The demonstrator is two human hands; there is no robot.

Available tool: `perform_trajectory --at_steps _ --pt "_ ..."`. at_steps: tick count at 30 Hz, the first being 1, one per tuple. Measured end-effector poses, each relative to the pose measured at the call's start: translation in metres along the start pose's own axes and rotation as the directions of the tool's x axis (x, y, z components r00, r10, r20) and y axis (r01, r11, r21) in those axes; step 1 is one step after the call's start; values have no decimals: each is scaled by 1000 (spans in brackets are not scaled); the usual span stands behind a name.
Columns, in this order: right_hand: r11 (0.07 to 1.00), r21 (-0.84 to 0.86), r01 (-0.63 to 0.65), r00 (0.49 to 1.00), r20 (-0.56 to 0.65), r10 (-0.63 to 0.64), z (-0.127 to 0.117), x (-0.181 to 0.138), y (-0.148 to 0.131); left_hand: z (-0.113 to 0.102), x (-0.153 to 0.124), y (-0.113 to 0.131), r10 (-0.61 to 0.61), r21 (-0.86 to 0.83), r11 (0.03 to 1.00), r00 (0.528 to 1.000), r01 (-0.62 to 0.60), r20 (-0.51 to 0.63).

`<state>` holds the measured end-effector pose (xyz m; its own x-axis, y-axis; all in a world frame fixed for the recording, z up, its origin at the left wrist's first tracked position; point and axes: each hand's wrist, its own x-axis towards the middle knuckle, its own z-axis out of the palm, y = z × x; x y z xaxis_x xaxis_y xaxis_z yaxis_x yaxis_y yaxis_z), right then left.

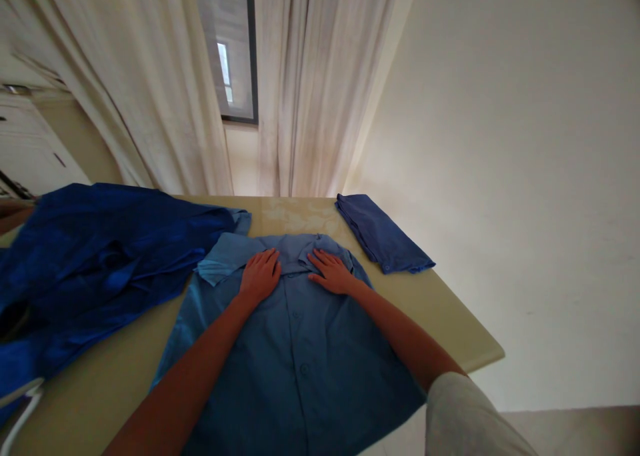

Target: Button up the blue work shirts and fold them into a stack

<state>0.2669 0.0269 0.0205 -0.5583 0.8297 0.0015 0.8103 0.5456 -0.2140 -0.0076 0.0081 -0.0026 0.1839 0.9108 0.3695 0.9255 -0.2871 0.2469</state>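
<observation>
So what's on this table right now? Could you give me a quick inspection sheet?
Surface: beige table, mostly covered by cloth.
Job's things: blue button shirt spread flat, front up.
Clutter: rumpled dark blue garments at left; folded blue cloth at right.
Grippers: left hand and right hand flat on the shirt near the collar.
Cables: a white one at the lower left edge, perhaps.
Surroundings: pale curtains, window, plain wall.

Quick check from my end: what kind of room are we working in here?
Probably a room in a home, used for folding laundry. Pale curtains hang by a window behind a beige table, where both hands lie flat on a blue button shirt, beside a folded blue garment.
</observation>
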Motion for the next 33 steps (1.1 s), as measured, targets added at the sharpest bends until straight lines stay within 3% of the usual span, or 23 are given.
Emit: perform_trajectory --at_steps 2,5,8,11,15,17,19,21,24,27,33 --pt "1000 12 -11 1000 4 11 5 7 -1 2 1 -1 -15 21 1000 999 14 40" --pt "997 3 -74 986 -151 73 6 17 2 4 2 -2 -7 31 1000 998 5 56" --pt "978 -15 -208 935 -298 194 4 27 7 5 2 -3 3 35 999 999 -5 44" --pt "953 -14 -302 927 -236 290 7 35 14 5 1 -3 9 50 999 999 -11 42" --pt "981 -13 -194 978 -84 192 12 40 25 8 1 -4 6 52 999 999 -8 39" --pt "981 -10 -193 970 -154 189 12 42 30 8 1 -5 5 47 999 999 -7 38" --pt "963 0 -269 940 -218 262 12 44 35 8 1 -5 7 42 999 999 -8 38" --pt "944 7 -331 926 -191 326 13 46 40 7 1 -4 6 34 999 999 -8 37" --pt "946 9 -325 940 -108 324 15 49 44 5 1 -3 0 25 1000 999 -1 32" --pt "946 46 -321 937 -131 325 14 50 45 6 1 -4 4 28 1000 1000 -5 29" --pt "901 103 -422 839 -331 432 2 39 52 8 1 -5 1 35 999 999 -3 41"
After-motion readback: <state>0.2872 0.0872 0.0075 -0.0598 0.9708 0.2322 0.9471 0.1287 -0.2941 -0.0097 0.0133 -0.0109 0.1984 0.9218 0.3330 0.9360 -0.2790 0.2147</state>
